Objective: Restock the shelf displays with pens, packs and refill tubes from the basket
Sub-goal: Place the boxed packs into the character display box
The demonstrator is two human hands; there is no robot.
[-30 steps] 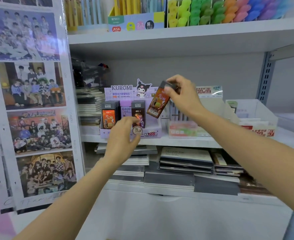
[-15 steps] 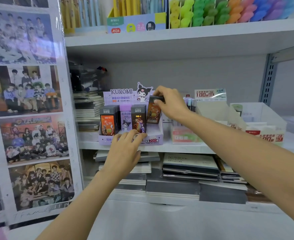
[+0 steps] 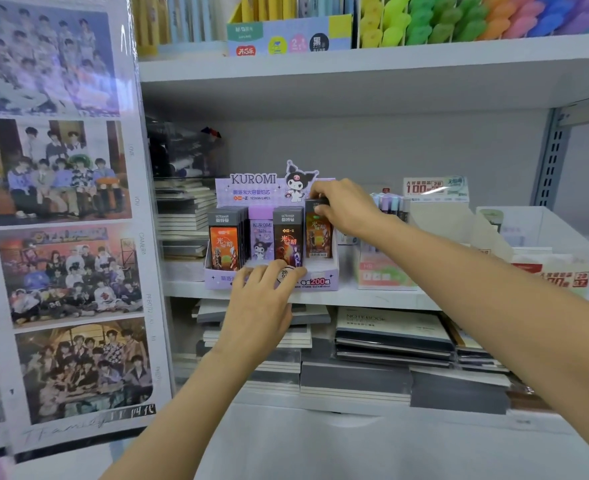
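A purple Kuromi display box (image 3: 324,276) stands on the middle shelf with several upright refill packs in it. My right hand (image 3: 346,207) pinches the top of a dark orange refill pack (image 3: 318,235) standing upright in the box's rightmost slot. My left hand (image 3: 263,299) rests with straight fingers against the box's front lip, below a dark pack (image 3: 288,242). An orange pack (image 3: 224,245) and a purple Kuromi pack (image 3: 261,237) stand further left. The basket is out of view.
Stacked notebooks (image 3: 390,336) fill the shelf below. A pink pen box (image 3: 381,270) and white bins (image 3: 542,233) stand to the right. A poster panel (image 3: 61,220) borders the left. Colourful pens (image 3: 459,19) line the upper shelf (image 3: 355,69).
My right hand brought the tilted refill pack down from the air, turned it upright and lowered it into the box's right slot. My left hand settled on the box's front edge.
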